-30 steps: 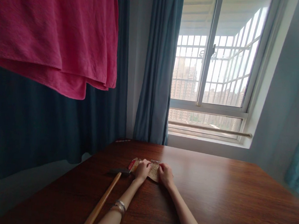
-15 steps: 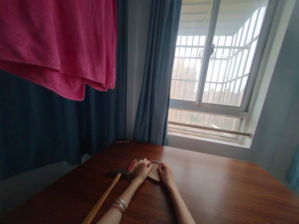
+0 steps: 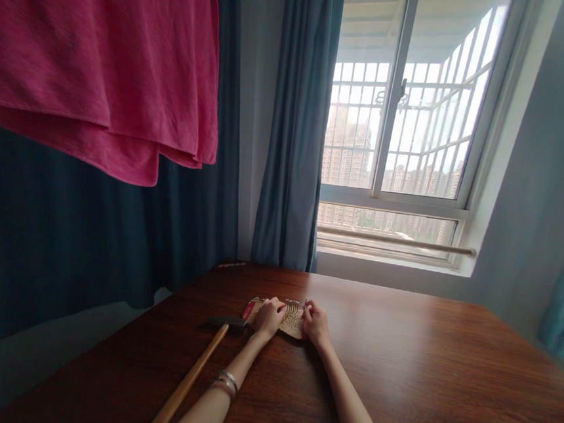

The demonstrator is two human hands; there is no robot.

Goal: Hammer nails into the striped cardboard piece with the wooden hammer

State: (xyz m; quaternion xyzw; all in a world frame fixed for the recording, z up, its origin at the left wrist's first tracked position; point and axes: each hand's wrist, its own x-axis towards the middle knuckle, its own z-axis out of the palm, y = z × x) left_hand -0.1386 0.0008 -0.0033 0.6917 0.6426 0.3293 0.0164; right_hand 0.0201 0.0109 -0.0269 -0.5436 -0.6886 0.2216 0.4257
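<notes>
A flat tan piece with a speckled, dotted face (image 3: pixel 293 322) and a red patch at its left end lies on the table. Several small upright pegs (image 3: pixel 292 305) stand in a row near its far edge. My left hand (image 3: pixel 269 317) rests on the piece's left part, its fingers closed, and whatever they pinch is hidden. At the piece's right end, my right hand (image 3: pixel 316 322) is closed on a thin peg (image 3: pixel 306 301) whose tip sticks up above the fingers. A hammer (image 3: pixel 198 369) with a dark head and wooden handle lies left of my left forearm.
The brown wooden table (image 3: pixel 426 369) runs up to the wall below a barred window (image 3: pixel 358 132). Dark blue curtains (image 3: pixel 297 121) hang behind it. A pink towel (image 3: pixel 97 64) hangs at the upper left. Small pale items (image 3: pixel 232 265) lie at the far left table corner.
My right hand has shifted slightly right and up, and a thin peg now shows upright above its fingers. My left hand stays nearly in place. The view has tilted slightly.
</notes>
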